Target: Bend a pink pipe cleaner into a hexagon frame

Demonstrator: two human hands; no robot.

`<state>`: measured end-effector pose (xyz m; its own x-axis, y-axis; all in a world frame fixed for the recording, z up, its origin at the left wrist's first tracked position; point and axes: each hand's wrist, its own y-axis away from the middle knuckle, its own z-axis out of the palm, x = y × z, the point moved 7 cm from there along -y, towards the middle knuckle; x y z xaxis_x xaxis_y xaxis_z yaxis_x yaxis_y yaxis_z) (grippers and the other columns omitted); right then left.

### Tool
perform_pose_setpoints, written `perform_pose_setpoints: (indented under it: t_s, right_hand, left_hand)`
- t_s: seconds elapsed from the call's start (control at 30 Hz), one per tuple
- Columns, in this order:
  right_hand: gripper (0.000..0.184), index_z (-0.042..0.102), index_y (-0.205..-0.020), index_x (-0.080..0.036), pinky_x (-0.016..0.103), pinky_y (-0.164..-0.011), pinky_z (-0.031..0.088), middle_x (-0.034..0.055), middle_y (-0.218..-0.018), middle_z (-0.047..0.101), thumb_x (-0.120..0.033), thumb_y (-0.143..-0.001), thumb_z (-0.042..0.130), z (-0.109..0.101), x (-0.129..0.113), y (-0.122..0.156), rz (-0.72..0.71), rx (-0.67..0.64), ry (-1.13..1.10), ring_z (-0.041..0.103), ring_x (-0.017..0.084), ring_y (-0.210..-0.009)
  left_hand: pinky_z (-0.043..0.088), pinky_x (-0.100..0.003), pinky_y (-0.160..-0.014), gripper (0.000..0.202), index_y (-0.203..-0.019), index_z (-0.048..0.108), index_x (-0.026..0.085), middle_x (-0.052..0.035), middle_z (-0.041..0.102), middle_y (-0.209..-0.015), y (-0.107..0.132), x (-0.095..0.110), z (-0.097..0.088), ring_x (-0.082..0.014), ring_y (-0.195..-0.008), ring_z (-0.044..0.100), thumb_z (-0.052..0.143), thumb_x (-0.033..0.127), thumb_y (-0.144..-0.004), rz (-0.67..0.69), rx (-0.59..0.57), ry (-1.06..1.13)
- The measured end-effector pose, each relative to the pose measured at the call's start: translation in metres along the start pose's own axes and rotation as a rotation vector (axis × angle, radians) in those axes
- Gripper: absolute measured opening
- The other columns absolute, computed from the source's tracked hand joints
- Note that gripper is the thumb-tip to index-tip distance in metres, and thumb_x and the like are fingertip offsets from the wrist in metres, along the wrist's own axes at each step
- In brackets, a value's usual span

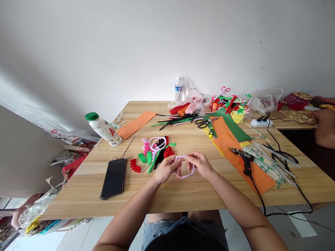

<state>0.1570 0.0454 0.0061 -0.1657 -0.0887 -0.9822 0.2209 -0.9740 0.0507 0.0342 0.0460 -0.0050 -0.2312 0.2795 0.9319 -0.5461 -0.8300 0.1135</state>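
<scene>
Between my two hands is a pale lilac pipe cleaner point(188, 175) bent into an angular loop above the front of the table. My left hand point(166, 169) pinches the loop's left side, and my right hand point(201, 164) is closed on its upper right part. Just beyond my left hand lies a pile of coiled pipe cleaners: a lilac ring point(157, 143), green coils point(142, 158), a red coil point(135, 166) and black pieces point(159, 158). A thin wooden stick point(144, 168) pokes out near the red coil.
A phone point(113, 178) and a green-capped bottle point(104, 129) stand left. Right are a glue gun point(244, 160) with a trailing cable, orange sheets point(258, 177), wrapped sticks point(264, 162) and scissors point(205, 123). Behind lie straight pipe cleaners point(180, 119). Another person's arm point(324, 127) shows far right.
</scene>
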Motion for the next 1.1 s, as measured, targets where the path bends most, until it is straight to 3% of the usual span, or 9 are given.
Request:
perform_pose_setpoints:
  t_s: [0.13, 0.3, 0.4, 0.47, 0.57, 0.7, 0.87, 1.1]
  right_hand:
    - [0.037, 0.064, -0.094, -0.015, 0.026, -0.05, 0.051, 0.0, -0.065, 0.064, -0.043, -0.072, 0.071, 0.002, 0.007, 0.0, 0.129, -0.137, -0.031, 0.059, 0.013, -0.053]
    - [0.038, 0.067, -0.088, -0.013, 0.024, -0.051, 0.049, -0.0005, -0.061, 0.062, -0.048, -0.073, 0.069, 0.001, 0.007, 0.001, 0.134, -0.168, 0.082, 0.057, 0.011, -0.052]
    - [0.035, 0.065, -0.079, -0.013, 0.021, -0.047, 0.044, -0.0018, -0.057, 0.06, -0.045, -0.069, 0.074, 0.003, 0.009, 0.002, 0.147, -0.176, 0.121, 0.053, 0.008, -0.047]
    - [0.033, 0.064, -0.075, -0.012, 0.019, -0.043, 0.041, -0.0024, -0.054, 0.059, -0.044, -0.07, 0.073, 0.002, 0.01, 0.001, 0.157, -0.173, 0.141, 0.049, 0.007, -0.043]
    - [0.035, 0.061, -0.071, -0.013, 0.019, -0.039, 0.04, -0.0011, -0.056, 0.061, -0.046, -0.069, 0.073, -0.007, 0.009, -0.002, 0.176, -0.114, 0.083, 0.053, 0.009, -0.045]
    - [0.038, 0.059, -0.072, -0.013, 0.018, -0.037, 0.042, 0.0025, -0.061, 0.064, -0.045, -0.064, 0.077, -0.018, 0.012, -0.005, 0.26, -0.107, -0.024, 0.064, 0.015, -0.057]
    - [0.037, 0.06, -0.068, -0.012, 0.02, -0.043, 0.05, 0.0016, -0.062, 0.063, -0.041, -0.059, 0.082, -0.022, 0.012, -0.004, 0.326, -0.129, -0.138, 0.067, 0.017, -0.06]
    - [0.032, 0.059, -0.064, -0.012, 0.021, -0.05, 0.052, 0.0009, -0.063, 0.062, -0.035, -0.062, 0.081, -0.025, 0.003, -0.004, 0.289, -0.132, -0.172, 0.066, 0.014, -0.06]
  left_hand:
    - [0.028, -0.018, -0.031, 0.042, -0.08, 0.051, 0.016, 0.0098, 0.04, -0.048, -0.002, -0.007, -0.001, -0.0036, -0.028, 0.032, 0.064, 0.054, -0.072, -0.056, -0.016, -0.046]
    - [0.021, -0.017, -0.03, 0.043, -0.075, 0.049, 0.017, 0.0105, 0.037, -0.046, -0.005, -0.015, -0.005, -0.0028, -0.029, 0.029, 0.065, 0.056, -0.07, -0.08, 0.072, -0.111]
    - [0.017, -0.016, -0.032, 0.038, -0.077, 0.053, 0.016, 0.0104, 0.036, -0.044, -0.005, -0.014, -0.009, -0.0027, -0.03, 0.028, 0.069, 0.05, -0.069, -0.09, 0.117, -0.072]
    - [0.021, -0.017, -0.035, 0.034, -0.074, 0.054, 0.014, 0.0079, 0.042, -0.047, -0.005, -0.01, -0.01, -0.0032, -0.034, 0.032, 0.072, 0.042, -0.067, -0.105, 0.092, 0.048]
    - [0.039, -0.023, -0.048, 0.029, -0.073, 0.059, 0.011, -0.0016, 0.057, -0.064, -0.002, -0.004, -0.008, -0.0083, -0.049, 0.05, 0.073, 0.036, -0.066, -0.182, -0.02, 0.247]
    - [0.046, -0.032, -0.066, 0.03, -0.077, 0.065, 0.011, -0.0049, 0.059, -0.064, 0.001, 0.002, -0.008, -0.017, -0.064, 0.06, 0.07, 0.039, -0.07, -0.241, -0.139, 0.333]
    - [0.041, -0.026, -0.06, 0.026, -0.069, 0.062, 0.012, -0.0003, 0.05, -0.057, -0.003, -0.001, -0.019, -0.0129, -0.059, 0.055, 0.072, 0.036, -0.069, -0.227, -0.063, 0.334]
    - [0.037, -0.023, -0.053, 0.027, -0.067, 0.059, 0.013, 0.0033, 0.043, -0.053, -0.006, -0.007, -0.022, -0.0088, -0.05, 0.048, 0.071, 0.036, -0.069, -0.252, -0.011, 0.289]
